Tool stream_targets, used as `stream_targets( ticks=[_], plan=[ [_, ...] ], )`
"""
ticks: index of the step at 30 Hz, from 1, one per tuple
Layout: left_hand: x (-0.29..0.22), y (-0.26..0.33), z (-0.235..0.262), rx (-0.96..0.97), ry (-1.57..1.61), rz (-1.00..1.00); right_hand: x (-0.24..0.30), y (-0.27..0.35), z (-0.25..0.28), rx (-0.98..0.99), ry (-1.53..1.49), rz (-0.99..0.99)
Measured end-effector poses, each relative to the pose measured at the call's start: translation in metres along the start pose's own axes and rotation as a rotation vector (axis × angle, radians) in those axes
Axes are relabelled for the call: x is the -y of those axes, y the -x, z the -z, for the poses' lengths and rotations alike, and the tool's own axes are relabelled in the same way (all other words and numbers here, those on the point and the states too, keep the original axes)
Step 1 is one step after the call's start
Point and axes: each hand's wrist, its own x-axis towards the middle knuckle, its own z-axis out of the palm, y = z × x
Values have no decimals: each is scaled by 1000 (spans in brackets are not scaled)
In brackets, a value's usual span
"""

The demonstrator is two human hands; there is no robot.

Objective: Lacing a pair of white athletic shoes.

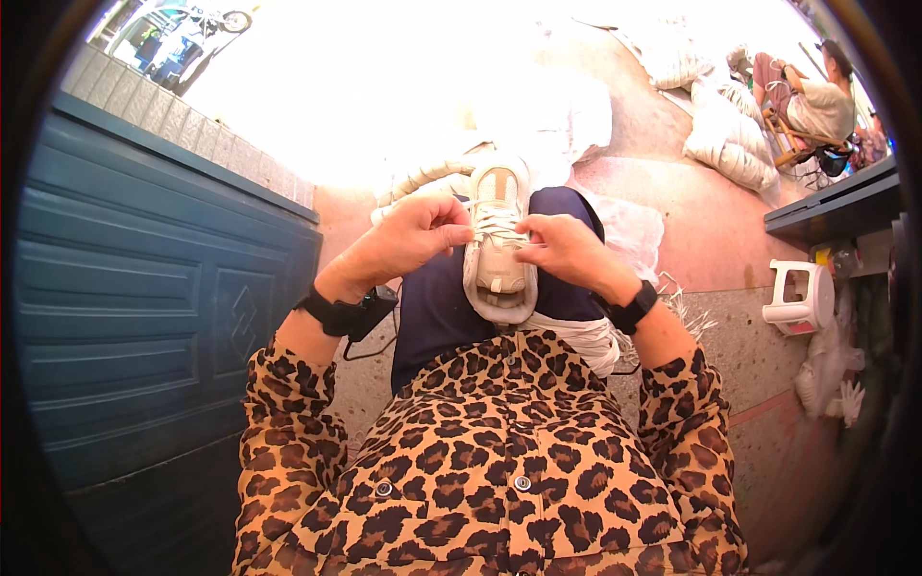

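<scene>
A beige sneaker [501, 278] rests on my lap between my thighs, its toe pointing away from me and its heel opening toward me. White shoelaces [497, 221] cross its upper. At the left edge of the lacing, my left hand [413, 235] is closed in a pinch on the shoelace. From the other side, my right hand [574, 252] has its thumb and forefinger at the lace, closed around a strand close to the eyelets. The fingertips partly hide the strands. A bundle of white laces [583, 338] lies across my right thigh.
A blue panelled door [125, 288] stands along my left side. To the right are a white plastic stool [802, 298] and a dark table edge [831, 206]. Stuffed white sacks [730, 139] lie farther off, near a seated person [816, 106]. Bright glare washes out the far ground.
</scene>
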Motion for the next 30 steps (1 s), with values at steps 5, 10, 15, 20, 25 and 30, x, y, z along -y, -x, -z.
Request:
stream_targets(
  ticks=[5,10,15,20,25,30],
  plan=[
    [6,-8,-13,91,79,47,10,-17,-14,-2,-439,75],
    [33,-9,-7,-34,107,97,-10,-3,5,-141,-679,-30],
    [66,-26,-12,-18,-117,32,6,-1,1,-104,-702,50],
    [63,-26,-17,-209,-382,24,1,-3,7,-140,-739,-21],
    [60,-33,-18,-203,-447,-13,3,-5,3,-146,-707,31],
    [51,-47,-32,-125,-619,-67,18,-14,1,-101,-557,168]
  ],
)
